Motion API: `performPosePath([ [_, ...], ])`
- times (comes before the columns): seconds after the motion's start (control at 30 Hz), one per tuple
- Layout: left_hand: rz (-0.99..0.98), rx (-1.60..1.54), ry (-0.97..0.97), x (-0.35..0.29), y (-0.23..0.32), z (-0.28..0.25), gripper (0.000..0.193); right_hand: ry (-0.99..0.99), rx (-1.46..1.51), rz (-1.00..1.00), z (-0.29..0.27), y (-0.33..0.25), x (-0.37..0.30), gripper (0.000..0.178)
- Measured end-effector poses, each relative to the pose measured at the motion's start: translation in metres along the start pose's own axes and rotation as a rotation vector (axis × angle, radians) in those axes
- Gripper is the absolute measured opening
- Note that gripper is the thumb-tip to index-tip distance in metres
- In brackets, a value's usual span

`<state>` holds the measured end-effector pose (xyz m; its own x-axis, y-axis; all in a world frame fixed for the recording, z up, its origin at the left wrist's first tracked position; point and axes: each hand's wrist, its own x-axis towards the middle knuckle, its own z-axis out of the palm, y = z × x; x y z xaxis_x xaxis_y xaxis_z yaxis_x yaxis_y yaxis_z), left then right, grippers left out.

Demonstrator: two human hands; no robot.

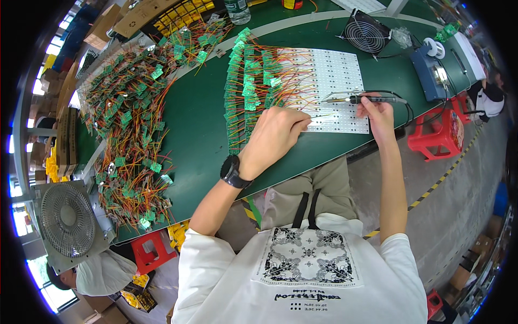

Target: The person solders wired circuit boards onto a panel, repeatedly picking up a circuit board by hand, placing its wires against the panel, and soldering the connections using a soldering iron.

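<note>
A white panel (340, 75) with rows of small dark and metal spots lies on the green table. Red and yellow wires (299, 81) run from its left part to rows of small green circuit boards (250, 81). My left hand (275, 132), with a black watch on the wrist, rests over the panel's lower left edge. Its thumb and forefinger pinch a thin wire (322, 116) that points right over the panel. My right hand (377, 113) grips a soldering iron (353, 99) by its dark handle. The iron's tip points left, just above the panel near the left fingertips.
A big heap of wired green boards (129, 119) covers the table's left side. Farther back are a clear bottle (237, 11) and a black fan (367, 33). A blue soldering unit (431, 73) stands at right. Red stools (440, 135) and a grey fan (67, 218) flank the table.
</note>
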<state>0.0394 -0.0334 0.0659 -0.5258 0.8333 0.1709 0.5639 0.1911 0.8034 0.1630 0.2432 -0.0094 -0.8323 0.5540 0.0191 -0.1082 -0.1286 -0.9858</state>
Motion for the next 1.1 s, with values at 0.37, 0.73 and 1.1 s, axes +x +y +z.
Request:
performPosePath([
  [0.37,0.145,0.298,0.239,0.007,-0.032,0.040,0.012,-0.057,-0.061,-0.057,-0.002,0.004,-0.005,0.022],
  [0.73,0.204,0.441,0.273,0.001,-0.044,0.048,0.011,-0.081,-0.070,-0.048,-0.001,0.002,-0.008,0.020],
  [1.1,0.221,0.471,0.265,0.002,-0.047,0.051,0.010,-0.131,-0.088,-0.081,-0.002,0.003,-0.008,0.019],
])
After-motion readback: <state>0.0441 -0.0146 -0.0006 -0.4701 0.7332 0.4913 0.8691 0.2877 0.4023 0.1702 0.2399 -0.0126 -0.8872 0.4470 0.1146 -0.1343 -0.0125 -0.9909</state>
